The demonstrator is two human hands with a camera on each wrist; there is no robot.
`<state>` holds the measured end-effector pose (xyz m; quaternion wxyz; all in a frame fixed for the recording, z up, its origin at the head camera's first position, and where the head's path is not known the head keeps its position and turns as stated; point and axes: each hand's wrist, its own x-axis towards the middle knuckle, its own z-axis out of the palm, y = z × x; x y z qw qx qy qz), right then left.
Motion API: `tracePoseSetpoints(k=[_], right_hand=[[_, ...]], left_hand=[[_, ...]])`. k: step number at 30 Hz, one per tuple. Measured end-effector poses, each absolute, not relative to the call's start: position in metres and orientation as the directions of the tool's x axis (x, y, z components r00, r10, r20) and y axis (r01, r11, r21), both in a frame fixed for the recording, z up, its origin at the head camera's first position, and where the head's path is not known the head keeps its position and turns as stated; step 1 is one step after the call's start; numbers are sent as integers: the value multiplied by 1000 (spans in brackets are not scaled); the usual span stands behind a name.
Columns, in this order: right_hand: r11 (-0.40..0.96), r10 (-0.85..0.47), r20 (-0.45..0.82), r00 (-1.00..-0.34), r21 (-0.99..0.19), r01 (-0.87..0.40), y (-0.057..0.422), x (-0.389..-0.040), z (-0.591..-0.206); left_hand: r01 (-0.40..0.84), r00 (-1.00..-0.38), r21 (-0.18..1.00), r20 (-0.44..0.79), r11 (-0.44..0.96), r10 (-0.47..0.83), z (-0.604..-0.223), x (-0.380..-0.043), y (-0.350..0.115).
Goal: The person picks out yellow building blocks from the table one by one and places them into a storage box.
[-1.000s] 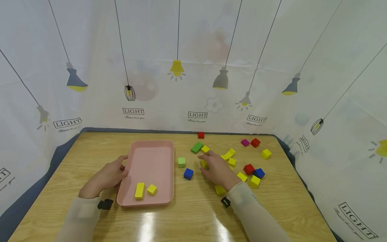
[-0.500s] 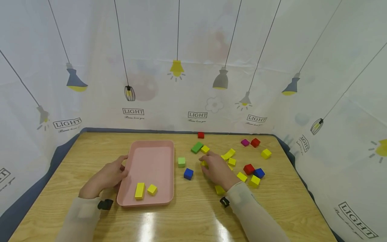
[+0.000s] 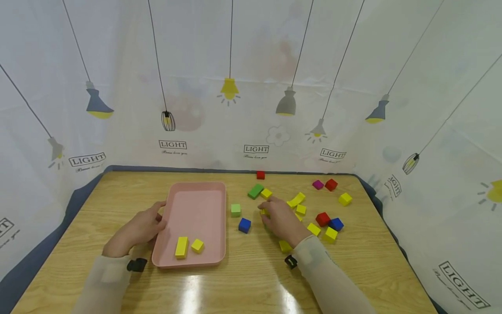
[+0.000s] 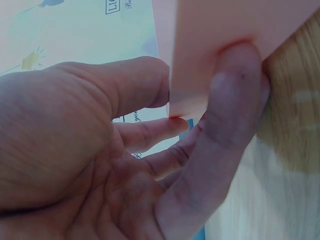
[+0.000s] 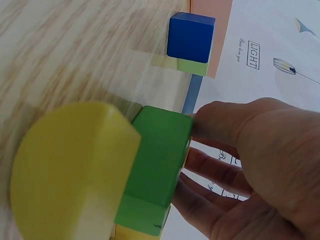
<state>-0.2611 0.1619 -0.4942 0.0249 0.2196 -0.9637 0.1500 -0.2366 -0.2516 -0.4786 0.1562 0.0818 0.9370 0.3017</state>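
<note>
A sliver of green had come into sight beneath the right hand (image 3: 284, 220), where half a second earlier I had made out none; the hand itself had scarcely shifted. Seen from the right wrist, there was a green, straight-edged rectangular block (image 5: 157, 160) at its fingers. The thumb met the block near one end and the other fingers lay along its side, yet whether that grip pinched it or merely touched I could not tell. Its long axis ran away from the thumb, slanting a little; from above, the hand covered too much to show its heading on the wood-grained desk (image 3: 243, 270). A yellow block with a rounded outline (image 5: 70, 170) partly overlapped it from the wrist's side.

The left hand (image 3: 141, 224) kept its grip on the left side of a pink, round-cornered rectangular tray (image 3: 196, 213), whose long axis pointed away from the person. Inside, unmoved, lay an oblong yellow block (image 3: 181, 247), lengthwise with the tray, and a small yellow cube (image 3: 197, 246) just beside it.
</note>
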Motion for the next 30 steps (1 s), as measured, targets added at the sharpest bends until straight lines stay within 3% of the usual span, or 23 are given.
tracePoseSetpoints(k=[30], right_hand=[[823, -431, 113, -895, -358, -441, 142, -247, -475]], left_hand=[[46, -935, 606, -254, 794, 248, -479, -236, -252]])
